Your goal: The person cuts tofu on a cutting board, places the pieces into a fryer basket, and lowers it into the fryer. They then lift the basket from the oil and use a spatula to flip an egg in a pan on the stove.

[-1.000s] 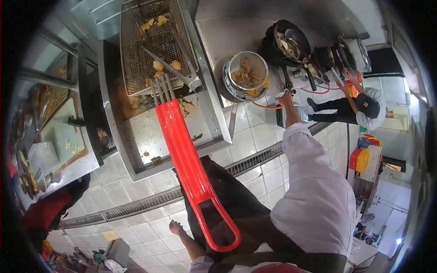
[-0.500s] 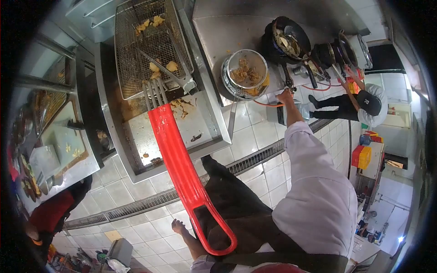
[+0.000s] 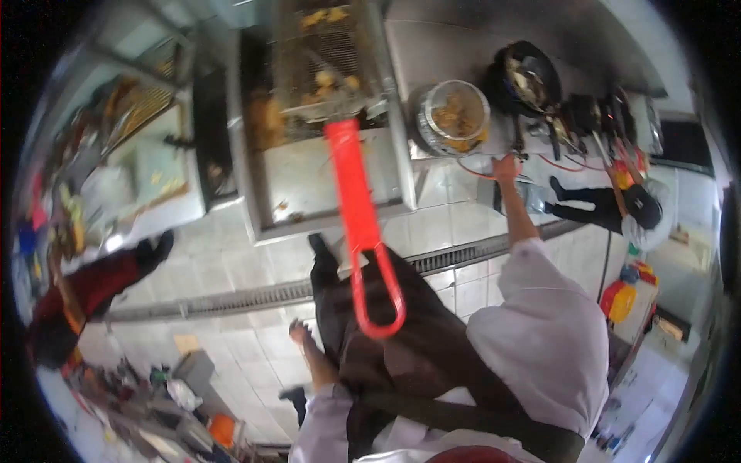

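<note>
My right hand (image 3: 507, 168) reaches to the front of the stove. Its fingers close on a gas valve (image 3: 521, 156) below the wok. The wok (image 3: 532, 81) holds something pale and a ladle-like utensil, blurred. To its left, a round strainer (image 3: 457, 112) with browned fried pieces rests on a metal pot. My left hand (image 3: 299, 332) hangs low at my side, fingers loosely apart, with nothing visible in it. A fryer basket (image 3: 289, 46) with a long red handle (image 3: 355, 189) sits over the fryer, several golden pieces and metal tongs in it.
A steel counter with a white cutting board (image 3: 158, 154) stands at left, a person in a dark red garment (image 3: 93, 289) beside it. Another person in a black cap (image 3: 644, 207) works at the far right burners. A floor drain (image 3: 455, 258) crosses the tiles.
The view has shifted, so the fryer and stove appear farther right and the basket handle looks shorter. My right hand stays at the valve; my left hand still hangs down.
</note>
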`<state>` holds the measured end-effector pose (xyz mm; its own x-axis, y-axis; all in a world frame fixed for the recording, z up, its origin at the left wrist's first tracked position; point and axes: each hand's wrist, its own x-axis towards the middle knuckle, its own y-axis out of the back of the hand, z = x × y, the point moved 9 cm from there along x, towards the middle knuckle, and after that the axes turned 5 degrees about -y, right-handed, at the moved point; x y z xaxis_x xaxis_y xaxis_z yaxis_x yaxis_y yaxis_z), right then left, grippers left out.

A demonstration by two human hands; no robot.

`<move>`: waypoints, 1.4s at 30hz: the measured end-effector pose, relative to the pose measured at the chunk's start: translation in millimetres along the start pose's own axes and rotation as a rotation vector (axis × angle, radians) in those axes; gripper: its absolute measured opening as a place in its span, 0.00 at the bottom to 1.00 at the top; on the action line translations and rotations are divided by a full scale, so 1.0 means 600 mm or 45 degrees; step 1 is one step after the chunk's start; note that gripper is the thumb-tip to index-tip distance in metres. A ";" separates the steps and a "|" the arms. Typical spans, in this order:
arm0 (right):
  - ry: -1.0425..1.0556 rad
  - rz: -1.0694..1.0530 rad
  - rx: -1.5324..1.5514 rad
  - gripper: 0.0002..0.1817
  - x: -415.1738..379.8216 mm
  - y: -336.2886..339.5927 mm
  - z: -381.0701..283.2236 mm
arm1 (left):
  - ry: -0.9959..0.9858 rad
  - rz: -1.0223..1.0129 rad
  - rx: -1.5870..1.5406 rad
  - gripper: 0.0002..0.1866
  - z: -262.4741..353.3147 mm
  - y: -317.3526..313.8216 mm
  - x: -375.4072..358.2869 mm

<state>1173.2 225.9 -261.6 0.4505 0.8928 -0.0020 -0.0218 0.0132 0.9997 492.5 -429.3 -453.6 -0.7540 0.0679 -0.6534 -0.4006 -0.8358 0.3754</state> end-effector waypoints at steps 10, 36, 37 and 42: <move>0.835 -0.235 1.138 0.23 -0.202 0.516 -0.553 | -0.083 -0.002 0.124 0.11 0.268 -0.117 0.126; 0.661 -0.365 -0.107 0.21 -0.233 0.496 -0.737 | 0.165 -0.677 0.153 0.18 0.422 -0.214 0.460; 0.640 -0.391 -0.116 0.22 -0.239 0.504 -0.736 | 0.165 -0.695 0.163 0.18 0.433 -0.217 0.452; 0.625 -0.322 0.010 0.20 -0.270 0.534 -0.725 | 0.146 -0.820 0.153 0.17 0.449 -0.212 0.409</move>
<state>705.1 281.5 47.9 -0.0286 0.9674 -0.2516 0.0407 0.2526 0.9667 218.1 -159.9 -484.8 -0.2870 0.4696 -0.8349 -0.8127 -0.5807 -0.0472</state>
